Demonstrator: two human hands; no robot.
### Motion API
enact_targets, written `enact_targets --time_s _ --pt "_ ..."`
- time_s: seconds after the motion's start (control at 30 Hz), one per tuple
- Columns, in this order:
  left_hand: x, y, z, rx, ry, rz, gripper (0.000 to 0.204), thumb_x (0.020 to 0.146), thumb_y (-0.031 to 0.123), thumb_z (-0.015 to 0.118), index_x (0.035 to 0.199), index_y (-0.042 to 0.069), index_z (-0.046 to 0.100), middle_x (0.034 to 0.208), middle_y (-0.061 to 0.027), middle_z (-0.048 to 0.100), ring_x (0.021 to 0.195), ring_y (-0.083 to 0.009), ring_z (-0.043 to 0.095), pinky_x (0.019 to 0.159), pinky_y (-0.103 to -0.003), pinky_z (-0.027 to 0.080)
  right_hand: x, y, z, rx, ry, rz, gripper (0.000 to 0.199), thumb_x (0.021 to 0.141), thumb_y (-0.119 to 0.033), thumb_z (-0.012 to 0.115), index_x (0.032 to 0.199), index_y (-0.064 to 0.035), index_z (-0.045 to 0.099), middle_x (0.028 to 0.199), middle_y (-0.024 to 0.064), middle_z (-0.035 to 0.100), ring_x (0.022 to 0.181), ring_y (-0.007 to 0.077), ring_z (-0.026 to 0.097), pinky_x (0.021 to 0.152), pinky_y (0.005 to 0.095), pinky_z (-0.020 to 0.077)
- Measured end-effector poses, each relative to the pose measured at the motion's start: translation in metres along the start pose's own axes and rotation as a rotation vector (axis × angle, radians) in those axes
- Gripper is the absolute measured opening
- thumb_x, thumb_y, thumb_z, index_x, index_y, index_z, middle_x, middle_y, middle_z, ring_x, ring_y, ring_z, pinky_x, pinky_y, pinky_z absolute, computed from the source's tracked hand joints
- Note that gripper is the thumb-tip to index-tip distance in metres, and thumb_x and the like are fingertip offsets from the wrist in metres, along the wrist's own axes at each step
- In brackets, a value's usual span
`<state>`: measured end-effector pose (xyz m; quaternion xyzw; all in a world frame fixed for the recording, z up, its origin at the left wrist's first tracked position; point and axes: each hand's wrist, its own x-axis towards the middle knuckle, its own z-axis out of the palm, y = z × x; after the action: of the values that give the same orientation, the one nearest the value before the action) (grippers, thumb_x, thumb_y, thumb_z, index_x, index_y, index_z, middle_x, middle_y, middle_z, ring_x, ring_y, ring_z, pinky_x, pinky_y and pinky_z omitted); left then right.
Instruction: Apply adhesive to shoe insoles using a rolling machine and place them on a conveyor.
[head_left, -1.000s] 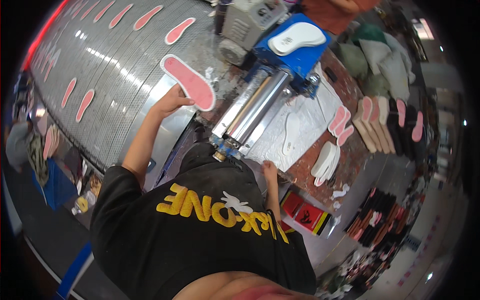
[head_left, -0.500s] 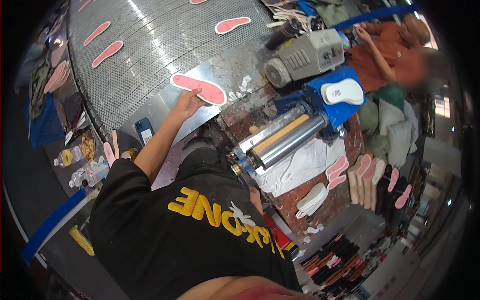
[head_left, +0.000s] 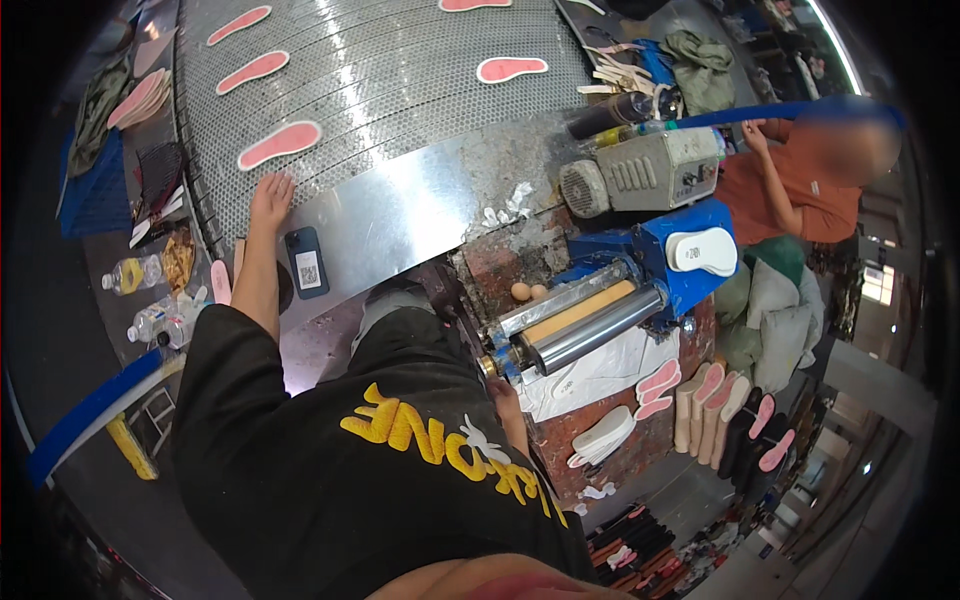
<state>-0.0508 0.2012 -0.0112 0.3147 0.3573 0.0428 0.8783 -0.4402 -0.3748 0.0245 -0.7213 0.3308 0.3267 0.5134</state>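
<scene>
On the mesh conveyor, a pink insole with a white rim (head_left: 280,146) lies flat just beyond the fingertips of my left hand (head_left: 270,200). That hand rests over the conveyor's near edge with its fingers extended, holding nothing. My right hand (head_left: 508,402) is low beside the near end of a blue roller machine (head_left: 590,318), partly behind my shirt; its fingers are mostly hidden. White sheets and a stack of white insoles (head_left: 603,436) lie by the machine. Several more pink insoles (head_left: 253,72) are spread over the mesh.
A phone (head_left: 307,264) lies on the metal plate by my left forearm. A grey motor unit (head_left: 650,172) stands behind the rollers, with white insoles (head_left: 702,252) on the blue housing. At right is a person in an orange shirt (head_left: 810,190). Plastic bottles (head_left: 165,318) sit at left.
My left hand has moved left from the metal plate and let go of the pink insole, which now lies on the mesh. The view has shifted a little.
</scene>
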Motion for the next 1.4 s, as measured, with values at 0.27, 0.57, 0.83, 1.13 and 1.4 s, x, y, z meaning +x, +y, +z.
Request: enact_targets --time_s 0.27,0.57,0.83,1.13,1.4 --pt "-0.069 -0.074 0.045 0.528 -0.204 -0.122 0.031 0.084 0.015 0.061 0.112 0.005 0.054 0.087 -0.0019 0.057 0.073 -0.0126 0.054 0.060 -0.025 0.045 -0.112 -0.138 -0.148 -0.715 0.341 -0.018 0.022 0.083 -0.016 0.052 0.092 -0.0006 0.063 0.083 0.0167 0.064 0.078 0.0238 0.062 0.071 0.0355 0.0472" --pt "-0.075 -0.175 0.082 1.408 -0.833 -0.073 0.021 0.075 0.011 0.063 0.093 0.002 0.060 0.077 -0.0047 0.060 0.067 -0.0148 0.055 0.058 -0.029 0.045 -0.090 -0.391 -0.198 -0.219 1.186 -0.576 0.056 0.081 -0.034 0.063 0.119 0.0010 0.042 0.079 0.0204 0.063 0.076 0.0353 0.062 0.066 0.0423 0.0471" --pt "-0.049 -0.205 0.076 1.708 -1.042 -0.021 0.024 0.065 0.015 0.069 0.081 -0.002 0.062 0.073 -0.0161 0.064 0.071 -0.0270 0.062 0.066 -0.035 0.049 -0.029 -0.428 -0.198 -0.477 1.140 -0.259 0.063 0.075 -0.044 0.063 0.111 0.0024 0.042 0.089 0.0299 0.061 0.082 0.0429 0.062 0.071 0.0478 0.0503" --pt "-0.044 -0.204 0.087 1.721 -1.216 -0.098 0.025 0.068 0.020 0.071 0.081 0.001 0.061 0.071 -0.0171 0.063 0.069 -0.0263 0.062 0.065 -0.035 0.050 -0.087 -0.377 -0.207 0.567 1.004 -0.865 0.038 0.079 -0.002 0.047 0.117 0.0002 0.049 0.096 0.0124 0.058 0.074 0.0169 0.060 0.063 0.0287 0.0511" --pt "-0.052 -0.208 0.119 1.850 -1.041 -0.287 0.017 0.074 0.018 0.065 0.075 0.005 0.055 0.069 -0.0042 0.059 0.063 -0.0132 0.054 0.054 -0.032 0.045 -0.132 -0.223 -0.176 1.046 1.178 -0.936 0.049 0.073 0.000 0.035 0.120 0.0033 0.047 0.090 0.0152 0.058 0.060 0.0194 0.053 0.051 0.0278 0.0431"
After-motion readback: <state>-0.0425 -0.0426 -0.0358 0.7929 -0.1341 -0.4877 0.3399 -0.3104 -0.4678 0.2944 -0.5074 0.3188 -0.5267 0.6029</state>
